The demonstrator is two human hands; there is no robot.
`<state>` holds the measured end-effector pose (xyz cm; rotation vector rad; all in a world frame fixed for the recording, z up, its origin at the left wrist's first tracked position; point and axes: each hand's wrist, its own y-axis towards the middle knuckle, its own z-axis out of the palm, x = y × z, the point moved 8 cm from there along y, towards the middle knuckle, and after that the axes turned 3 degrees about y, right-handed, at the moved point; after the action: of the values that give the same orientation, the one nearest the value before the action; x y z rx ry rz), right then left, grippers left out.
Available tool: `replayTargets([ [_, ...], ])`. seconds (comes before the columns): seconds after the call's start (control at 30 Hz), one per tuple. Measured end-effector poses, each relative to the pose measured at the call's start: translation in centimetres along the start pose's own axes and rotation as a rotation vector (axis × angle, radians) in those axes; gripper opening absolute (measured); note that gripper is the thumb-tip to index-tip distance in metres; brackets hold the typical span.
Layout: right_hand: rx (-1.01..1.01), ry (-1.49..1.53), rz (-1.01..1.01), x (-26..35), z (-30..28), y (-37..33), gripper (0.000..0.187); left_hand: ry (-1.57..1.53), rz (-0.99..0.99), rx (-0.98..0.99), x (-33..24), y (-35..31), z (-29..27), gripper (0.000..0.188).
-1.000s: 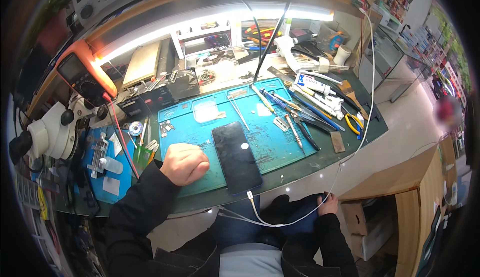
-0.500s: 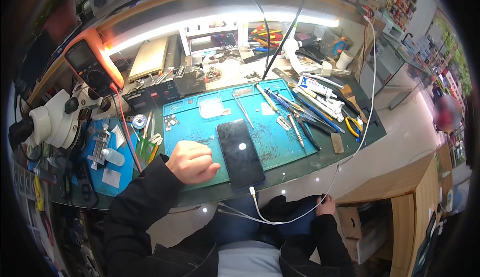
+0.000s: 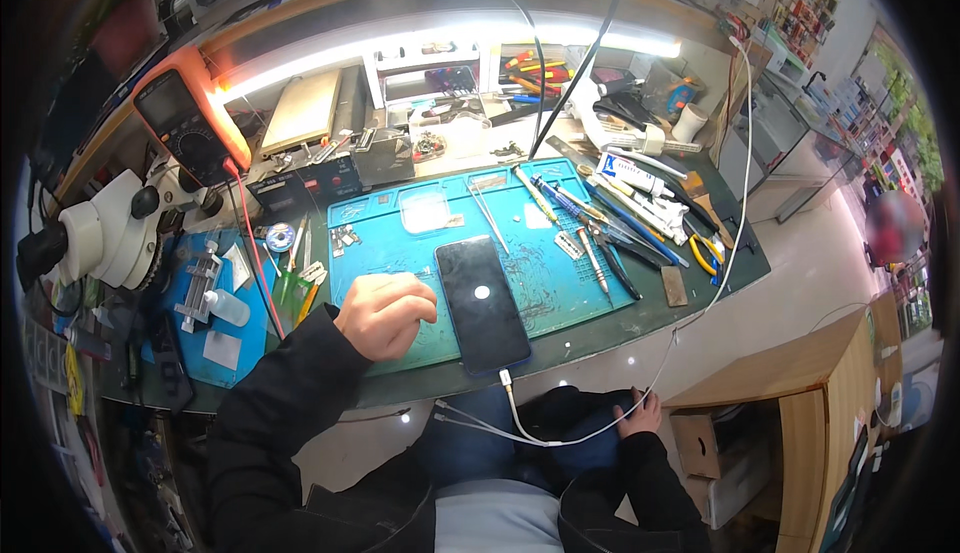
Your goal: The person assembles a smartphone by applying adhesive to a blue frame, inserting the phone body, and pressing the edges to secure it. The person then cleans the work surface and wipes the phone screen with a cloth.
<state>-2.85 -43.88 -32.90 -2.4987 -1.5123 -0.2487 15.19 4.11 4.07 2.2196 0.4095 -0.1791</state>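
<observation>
A dark smartphone [image 3: 487, 325] lies flat near the front edge of the blue work mat [image 3: 400, 258], a small round bright spot on its black screen. At its lower end sits the plug of a white cable [image 3: 516, 415], whose branching ends hang over my lap. My left hand [image 3: 387, 315] rests on the mat just left of the phone, fingers curled into a loose fist with nothing visible in them. On my right thigh lies my right hand [image 3: 640, 417], its fingers apart, close beside the cable; it grips nothing I can see.
Tweezers [image 3: 488, 215] lie beyond the phone. Several pens, screwdrivers and yellow-handled pliers [image 3: 704, 255] crowd the bench's right side. To the left stand a white microscope [image 3: 110, 233], an orange multimeter [image 3: 190, 118] and a plastic bottle [image 3: 228, 307]. Black cables hang over the back.
My left hand has turned slightly and shifted up a little beside the phone. My right hand has moved slightly left on my thigh, and its fingers show more. The phone stays put.
</observation>
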Motion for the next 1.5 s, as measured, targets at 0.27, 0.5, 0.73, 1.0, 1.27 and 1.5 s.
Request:
replayTargets([
  [0.27,-0.181,0.109,-0.154,-0.7,-1.4,-0.5,0.035,0.052,0.101,0.136,-1.3,0.7,0.6,0.022],
  [0.5,-0.148,0.082,-0.154,0.3,-1.4,-0.1,0.031,0.006,0.121,0.134,-1.9,0.7,0.2,0.027],
  [0.73,-0.163,0.116,-0.089,0.2,-0.9,0.2,0.033,0.015,0.122,0.124,-1.7,0.5,0.6,0.027],
  [1.0,-0.147,0.11,-0.082,0.0,-1.2,0.0,0.032,0.022,0.102,0.143,-1.6,0.6,0.8,0.025],
  [1.27,-0.16,0.109,-0.085,-0.1,-1.1,0.0,0.032,0.019,0.112,0.13,-1.6,0.6,0.8,0.027],
  [1.5,-0.162,0.094,-0.085,-0.4,-0.8,0.2,0.032,0.02,0.116,0.123,-1.7,0.7,0.7,0.026],
])
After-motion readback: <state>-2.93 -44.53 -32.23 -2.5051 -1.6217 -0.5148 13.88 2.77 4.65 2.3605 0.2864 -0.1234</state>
